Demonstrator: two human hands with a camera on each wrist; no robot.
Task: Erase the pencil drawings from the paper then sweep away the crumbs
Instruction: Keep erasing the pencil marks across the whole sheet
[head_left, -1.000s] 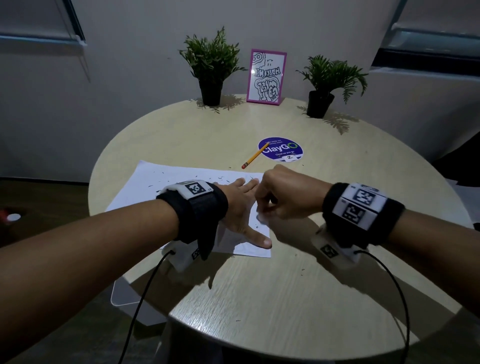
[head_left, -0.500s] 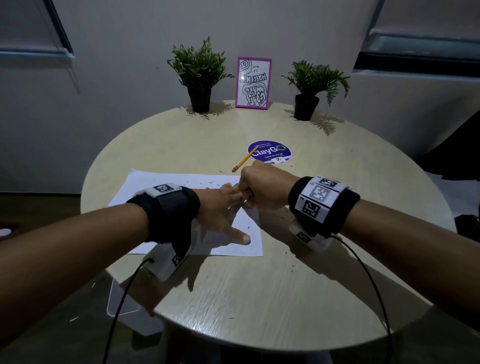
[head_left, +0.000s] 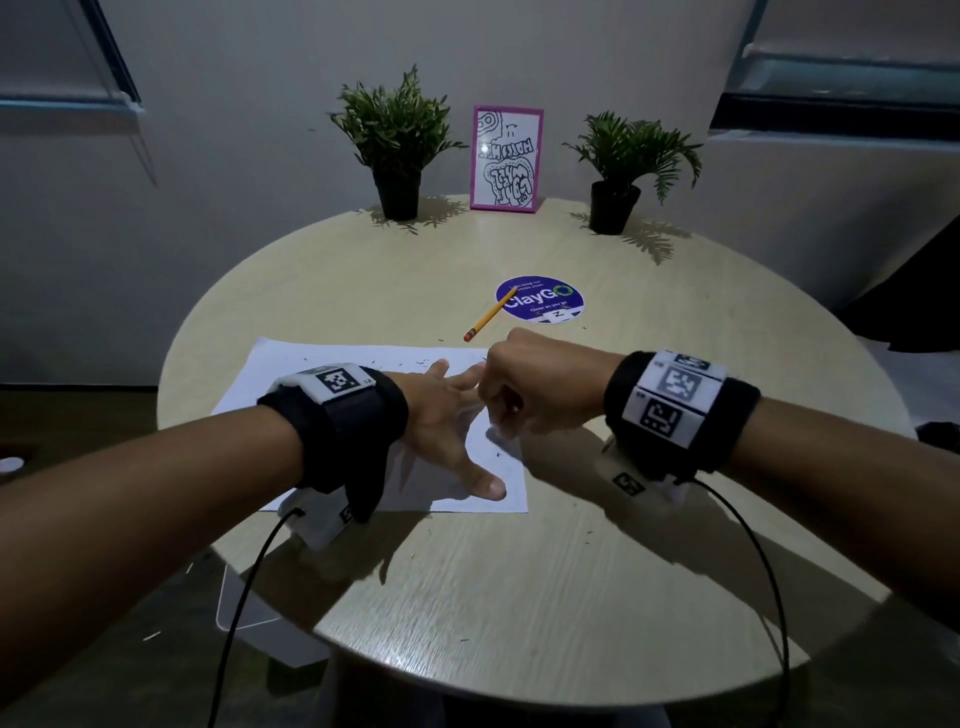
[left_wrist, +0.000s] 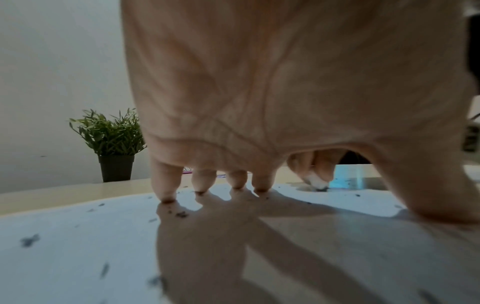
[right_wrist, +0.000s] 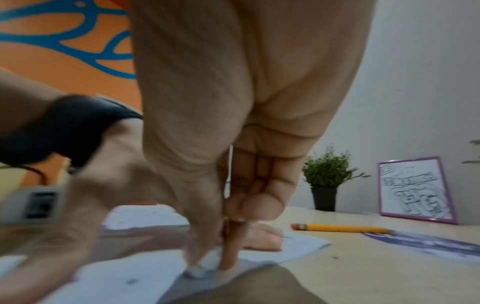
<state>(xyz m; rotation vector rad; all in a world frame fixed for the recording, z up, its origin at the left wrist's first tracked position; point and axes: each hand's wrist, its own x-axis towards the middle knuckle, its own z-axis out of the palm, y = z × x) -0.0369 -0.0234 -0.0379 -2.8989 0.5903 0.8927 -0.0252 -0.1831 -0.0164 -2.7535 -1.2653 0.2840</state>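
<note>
Our right hand, pinching the small white eraser, has slid farther up the white paper sheet while our flat, spread left hand pins it, so erasing continues.

A round pale wood-grain table stands against a plain grey-white wall in dim light. Window frames show at both upper corners; the floor is dark.

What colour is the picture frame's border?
Pink-purple; the frame shows best in the head view.
</note>
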